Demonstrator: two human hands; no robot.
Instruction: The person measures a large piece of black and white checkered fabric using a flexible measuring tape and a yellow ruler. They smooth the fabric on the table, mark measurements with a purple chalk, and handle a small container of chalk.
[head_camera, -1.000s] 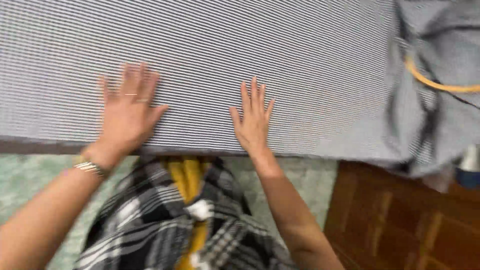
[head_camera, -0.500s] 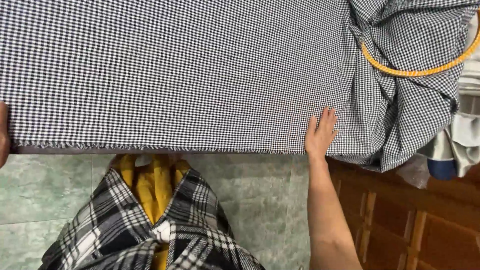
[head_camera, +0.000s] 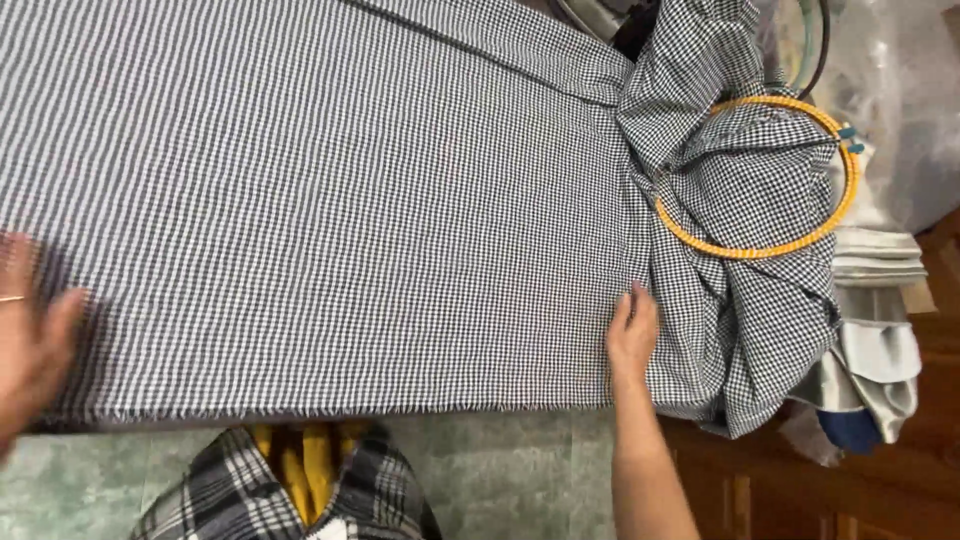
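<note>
A wide sheet of black-and-white checked cloth (head_camera: 330, 200) lies flat across the table. My left hand (head_camera: 30, 340) rests flat on its near left part, fingers apart, blurred at the frame edge. My right hand (head_camera: 632, 335) presses flat on the cloth near its front edge, just left of where the cloth bunches up. A yellow embroidery hoop (head_camera: 755, 248) is clamped on the bunched cloth (head_camera: 760, 330) at the right, apart from both hands.
Folded grey and white fabric (head_camera: 880, 350) hangs off the table's right end. Clear plastic (head_camera: 900, 100) lies at the back right. A wooden cabinet (head_camera: 860, 490) stands below on the right, green floor (head_camera: 500, 480) beneath. My checked and yellow clothing (head_camera: 290, 490) shows at the bottom.
Both hands have slid outward along the cloth, the left to the far left edge, the right toward the bunched end. The view has shifted to show more of the hoop.
</note>
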